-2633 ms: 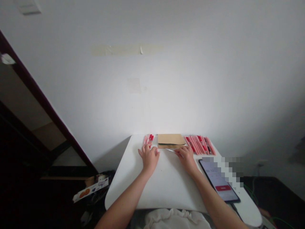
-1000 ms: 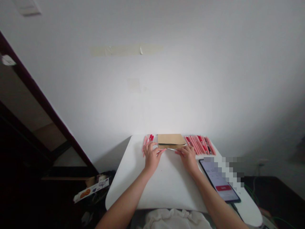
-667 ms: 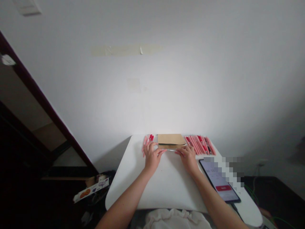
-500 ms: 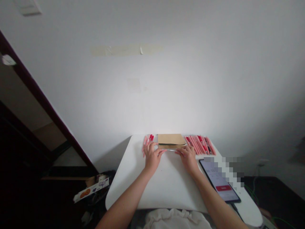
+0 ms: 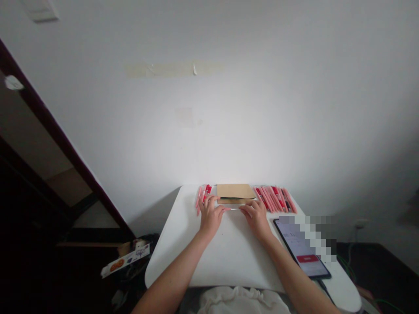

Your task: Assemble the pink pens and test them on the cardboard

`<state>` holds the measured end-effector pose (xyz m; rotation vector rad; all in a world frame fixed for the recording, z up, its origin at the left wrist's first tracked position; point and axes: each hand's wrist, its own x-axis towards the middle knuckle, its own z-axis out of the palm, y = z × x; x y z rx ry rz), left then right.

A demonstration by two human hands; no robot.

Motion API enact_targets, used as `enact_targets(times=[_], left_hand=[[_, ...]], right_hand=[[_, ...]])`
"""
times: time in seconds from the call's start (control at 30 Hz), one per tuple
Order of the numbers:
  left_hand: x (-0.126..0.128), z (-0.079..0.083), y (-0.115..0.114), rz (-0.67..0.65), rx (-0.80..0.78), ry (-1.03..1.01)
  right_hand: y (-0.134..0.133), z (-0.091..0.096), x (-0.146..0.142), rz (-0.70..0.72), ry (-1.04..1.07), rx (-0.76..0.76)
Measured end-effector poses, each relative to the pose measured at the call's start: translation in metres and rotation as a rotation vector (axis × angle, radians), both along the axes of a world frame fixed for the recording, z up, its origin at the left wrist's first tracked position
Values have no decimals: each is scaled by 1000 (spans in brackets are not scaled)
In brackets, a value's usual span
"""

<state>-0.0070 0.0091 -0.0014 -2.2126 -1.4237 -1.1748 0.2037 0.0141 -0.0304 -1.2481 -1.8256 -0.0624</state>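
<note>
While left hand [image 5: 209, 216], right hand [image 5: 257, 218] pinch slim rod [image 5: 234, 209] | flat cardboard box [image 5: 235, 191]

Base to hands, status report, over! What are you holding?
On the white table, left grip and right grip each at one end of thin pale stick. Brown box just behind; pink pens aside. Nothing blocking.

Spare room at home, I'd say
Small white table [image 5: 229, 257] against a bare wall [image 5: 229, 131] at 12 o'clock, snack box [image 5: 126, 260] on the floor at 8 o'clock.
</note>
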Motion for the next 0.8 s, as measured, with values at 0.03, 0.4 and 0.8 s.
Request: enact_targets(times=[0.03, 0.4, 0.8], left_hand=[[0, 0, 0, -5, -3, 4], [2, 8, -5, -62, -99, 65], [6, -2, -3, -142, -133, -8]], right_hand=[[0, 0, 0, 1, -6, 3], [-3, 2, -3, -30, -71, 7], [-3, 3, -10, 76, -85, -66]])
